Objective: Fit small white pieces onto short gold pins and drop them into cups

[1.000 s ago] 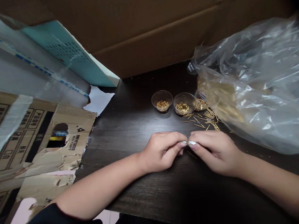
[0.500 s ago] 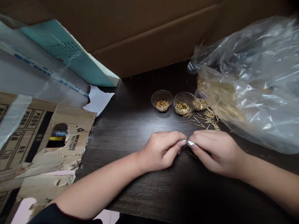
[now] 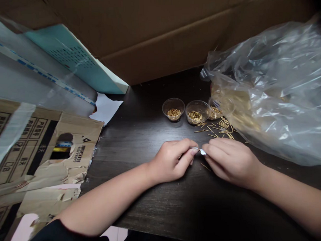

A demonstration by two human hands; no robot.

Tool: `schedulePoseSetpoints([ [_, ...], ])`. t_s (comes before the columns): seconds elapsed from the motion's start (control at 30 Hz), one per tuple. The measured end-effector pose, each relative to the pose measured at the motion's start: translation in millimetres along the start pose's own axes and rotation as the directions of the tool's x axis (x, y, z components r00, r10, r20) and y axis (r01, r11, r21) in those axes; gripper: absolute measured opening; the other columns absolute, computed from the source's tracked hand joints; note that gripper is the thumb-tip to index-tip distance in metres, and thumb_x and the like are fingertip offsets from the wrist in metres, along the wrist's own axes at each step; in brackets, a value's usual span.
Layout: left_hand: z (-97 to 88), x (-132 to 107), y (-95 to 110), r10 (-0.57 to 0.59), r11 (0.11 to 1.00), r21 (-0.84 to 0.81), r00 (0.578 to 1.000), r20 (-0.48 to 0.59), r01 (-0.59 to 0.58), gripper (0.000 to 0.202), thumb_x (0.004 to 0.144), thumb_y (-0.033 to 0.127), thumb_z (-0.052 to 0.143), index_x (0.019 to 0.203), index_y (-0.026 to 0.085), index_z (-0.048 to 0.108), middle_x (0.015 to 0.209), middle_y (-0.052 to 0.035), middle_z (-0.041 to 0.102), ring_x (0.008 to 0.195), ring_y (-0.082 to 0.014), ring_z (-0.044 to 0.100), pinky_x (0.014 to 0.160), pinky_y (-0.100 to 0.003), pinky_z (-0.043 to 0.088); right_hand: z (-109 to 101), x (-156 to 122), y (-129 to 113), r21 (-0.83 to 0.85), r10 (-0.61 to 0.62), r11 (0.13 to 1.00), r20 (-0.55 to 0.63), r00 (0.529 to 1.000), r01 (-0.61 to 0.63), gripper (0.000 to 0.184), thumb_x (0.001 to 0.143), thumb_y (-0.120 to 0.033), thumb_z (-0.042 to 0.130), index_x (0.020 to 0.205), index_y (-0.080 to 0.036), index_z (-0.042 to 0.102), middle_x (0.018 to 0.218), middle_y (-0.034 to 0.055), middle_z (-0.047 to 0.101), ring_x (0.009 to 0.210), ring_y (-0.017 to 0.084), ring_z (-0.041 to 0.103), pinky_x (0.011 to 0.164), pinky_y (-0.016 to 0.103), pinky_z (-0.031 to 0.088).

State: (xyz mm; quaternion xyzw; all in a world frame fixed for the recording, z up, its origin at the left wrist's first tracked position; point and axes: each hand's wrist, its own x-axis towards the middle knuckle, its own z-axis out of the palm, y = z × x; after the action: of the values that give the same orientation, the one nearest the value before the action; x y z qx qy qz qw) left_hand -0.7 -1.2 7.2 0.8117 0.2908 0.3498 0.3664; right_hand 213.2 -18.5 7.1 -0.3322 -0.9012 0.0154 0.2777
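Observation:
Over the dark table, my left hand and my right hand are closed in pinches, fingertips almost touching. Between them shows a sliver of a thin brass pin; most of it is hidden by the fingers. Shiny white spots sit at the fingertips. A loose brass pin lies just below my right hand. Beyond the hands are scattered longer brass pins. Behind these stand a left clear cup, a middle clear cup and a right clear cup, each holding small brass pieces.
A large clear plastic bag with brass-coloured contents fills the right side. Cardboard walls off the back of the table. At left are a torn printed carton, a pale green box and a white paper scrap.
My fingertips have shifted slightly, with the left index finger and thumb a little further apart and the right fingers curled more. The cups and loose pins stay in place.

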Motion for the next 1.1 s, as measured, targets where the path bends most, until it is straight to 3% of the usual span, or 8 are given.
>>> schedulePoseSetpoints([
  [0.43,2.2,1,-1,-0.023,1.0,0.017,1.0,0.016,0.022,0.015,0.098,0.018,0.049,0.092,0.015,0.062,0.064,0.0015,0.061,0.055,-0.0092,0.054,0.057,-0.02,0.043,6,-3,1,-0.048,-0.03,0.998,-0.005,1.0,0.029,0.022,0.097,-0.012,0.046,0.083,-0.018,0.062,0.067,0.0039,0.054,0.065,0.018,0.047,0.065,0.031,0.041],
  [0.63,5.6,-1,-1,0.041,0.998,0.042,0.998,-0.042,-0.04,0.013,0.096,0.015,0.051,0.09,0.015,0.062,0.066,0.0003,0.062,0.056,-0.0093,0.055,0.057,-0.02,0.043,8,-1,-5,0.236,0.114,0.965,-0.008,0.993,-0.109,0.021,0.097,-0.011,0.047,0.079,-0.018,0.054,0.068,0.0018,0.051,0.062,0.015,0.046,0.061,0.028,0.039],
  [0.73,7.4,-2,-2,0.095,0.991,0.101,0.992,-0.079,-0.087,0.011,0.095,0.014,0.053,0.09,0.014,0.062,0.069,-0.0016,0.065,0.059,-0.0106,0.058,0.059,-0.021,0.045,6,2,-10,0.429,0.228,0.876,0.039,0.973,-0.223,0.022,0.1,-0.015,0.047,0.078,-0.019,0.052,0.066,-0.0006,0.049,0.06,0.012,0.046,0.059,0.026,0.038],
  [0.8,7.7,-2,-3,0.13,0.984,0.137,0.988,-0.089,-0.117,0.011,0.095,0.013,0.053,0.09,0.014,0.062,0.071,-0.0028,0.067,0.061,-0.0113,0.059,0.061,-0.022,0.046,5,3,-13,0.538,0.32,0.77,0.138,0.937,-0.342,0.026,0.102,-0.021,0.046,0.076,-0.019,0.051,0.064,-0.0019,0.048,0.058,0.011,0.045,0.057,0.025,0.036],
  [0.93,5.3,-1,-4,0.168,0.976,0.152,0.983,-0.076,-0.155,0.012,0.095,0.012,0.051,0.091,0.015,0.062,0.069,-0.0023,0.066,0.06,-0.0113,0.058,0.06,-0.023,0.047,5,4,-11,0.724,0.384,0.393,0.432,0.816,-0.567,0.035,0.105,-0.038,0.044,0.075,-0.02,0.047,0.061,-0.004,0.044,0.055,0.01,0.041,0.051,0.023,0.033],
  [1.0,3.2,0,-4,0.164,0.979,0.135,0.984,-0.072,-0.153,0.011,0.095,0.012,0.052,0.092,0.015,0.062,0.068,-0.0011,0.065,0.058,-0.0105,0.057,0.059,-0.022,0.047,4,6,-9,0.76,0.349,0.258,0.502,0.791,-0.597,0.037,0.105,-0.042,0.043,0.075,-0.02,0.045,0.06,-0.0048,0.043,0.054,0.01,0.039,0.05,0.022,0.033],
  [1.03,2.4,1,-3,0.149,0.983,0.118,0.986,-0.076,-0.14,0.011,0.096,0.013,0.052,0.092,0.015,0.062,0.067,-0.0002,0.065,0.058,-0.0098,0.057,0.058,-0.021,0.047,4,7,-7,0.767,0.338,0.254,0.499,0.798,-0.588,0.037,0.105,-0.042,0.043,0.075,-0.02,0.046,0.06,-0.0048,0.044,0.054,0.009,0.04,0.05,0.022,0.034],
  [1.1,1.5,1,-2,0.098,0.994,0.066,0.991,-0.09,-0.092,0.01,0.097,0.013,0.053,0.092,0.015,0.062,0.065,0.0012,0.064,0.057,-0.0085,0.058,0.058,-0.019,0.048,3,9,-3,0.771,0.336,0.349,0.428,0.839,-0.533,0.035,0.105,-0.038,0.046,0.075,-0.019,0.049,0.063,-0.0043,0.047,0.057,0.009,0.043,0.054,0.021,0.035],
])
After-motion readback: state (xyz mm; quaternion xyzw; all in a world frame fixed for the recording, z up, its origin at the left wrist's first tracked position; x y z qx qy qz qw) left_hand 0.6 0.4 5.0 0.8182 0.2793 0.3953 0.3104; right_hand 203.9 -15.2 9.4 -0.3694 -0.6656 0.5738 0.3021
